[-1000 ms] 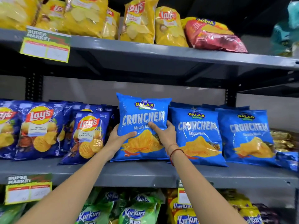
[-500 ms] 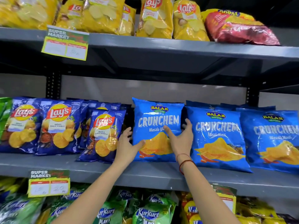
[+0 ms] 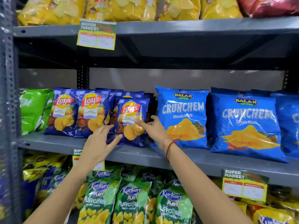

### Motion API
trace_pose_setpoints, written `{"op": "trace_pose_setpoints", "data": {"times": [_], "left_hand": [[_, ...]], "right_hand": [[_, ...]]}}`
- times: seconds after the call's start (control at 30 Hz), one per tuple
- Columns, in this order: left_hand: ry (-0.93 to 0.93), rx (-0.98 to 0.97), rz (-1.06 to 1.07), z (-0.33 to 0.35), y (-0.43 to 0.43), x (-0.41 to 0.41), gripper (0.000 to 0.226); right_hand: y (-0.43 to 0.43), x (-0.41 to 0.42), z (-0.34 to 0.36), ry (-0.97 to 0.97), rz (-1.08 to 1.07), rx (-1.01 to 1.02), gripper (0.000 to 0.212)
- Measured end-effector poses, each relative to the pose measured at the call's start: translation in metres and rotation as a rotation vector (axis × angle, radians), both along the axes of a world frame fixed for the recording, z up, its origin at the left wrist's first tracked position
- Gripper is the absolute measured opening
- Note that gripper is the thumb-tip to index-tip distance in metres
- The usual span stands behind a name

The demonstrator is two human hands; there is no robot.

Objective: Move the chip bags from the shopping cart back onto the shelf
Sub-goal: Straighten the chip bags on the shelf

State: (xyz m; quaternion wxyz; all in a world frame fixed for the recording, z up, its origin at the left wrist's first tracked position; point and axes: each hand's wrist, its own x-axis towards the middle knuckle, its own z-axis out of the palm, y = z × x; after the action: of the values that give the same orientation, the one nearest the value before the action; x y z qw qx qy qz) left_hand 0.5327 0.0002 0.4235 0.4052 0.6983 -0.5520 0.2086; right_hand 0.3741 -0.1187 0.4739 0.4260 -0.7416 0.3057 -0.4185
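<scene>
A light blue Crunchem bag (image 3: 182, 117) stands upright on the middle grey shelf (image 3: 145, 155), with nothing touching it. Left of it leans a dark blue Lay's bag (image 3: 131, 122). My left hand (image 3: 98, 143) is open, fingers spread, its tips at the lower left corner of that Lay's bag. My right hand (image 3: 152, 126), with a red thread on the wrist, is open too, its fingers reaching across the bag's right edge. Neither hand grips anything. The shopping cart is out of view.
More dark blue Lay's bags (image 3: 77, 113) and a green bag (image 3: 33, 109) fill the shelf's left; further Crunchem bags (image 3: 246, 126) stand at the right. Yellow bags (image 3: 113, 8) line the top shelf, green Kurkure bags (image 3: 132, 201) the bottom one. A perforated upright (image 3: 8, 110) bounds the left.
Both hands have let go of the Crunchem bag, which stays standing on the shelf, and moved left to the nearest Lay's bag. The view has shifted left and closer.
</scene>
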Motion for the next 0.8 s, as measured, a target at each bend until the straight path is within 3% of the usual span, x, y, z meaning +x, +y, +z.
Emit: {"op": "trace_pose_setpoints", "data": {"times": [0.07,0.23,0.33,0.47,0.63,0.8], "left_hand": [[-0.042,0.065,0.058,-0.004,0.006,0.009,0.049],[-0.087,0.142,0.090,-0.014,0.011,0.022,0.035],[-0.116,0.091,0.104,-0.018,0.009,0.025,0.037],[-0.120,0.018,0.098,-0.023,0.007,0.026,0.043],[-0.131,-0.016,0.111,-0.024,0.005,0.025,0.058],[-0.119,-0.059,0.107,-0.027,0.005,0.026,0.055]], "right_hand": [[0.000,0.016,-0.001,-0.054,0.011,0.082,0.094],[-0.005,0.044,-0.003,-0.277,0.070,0.282,0.067],[-0.007,0.054,-0.006,-0.359,0.041,0.263,0.059],[-0.003,0.069,-0.009,-0.447,0.074,0.147,0.066],[-0.006,0.080,-0.014,-0.356,-0.038,0.088,0.075],[-0.005,0.078,-0.016,-0.279,-0.112,0.051,0.071]]}}
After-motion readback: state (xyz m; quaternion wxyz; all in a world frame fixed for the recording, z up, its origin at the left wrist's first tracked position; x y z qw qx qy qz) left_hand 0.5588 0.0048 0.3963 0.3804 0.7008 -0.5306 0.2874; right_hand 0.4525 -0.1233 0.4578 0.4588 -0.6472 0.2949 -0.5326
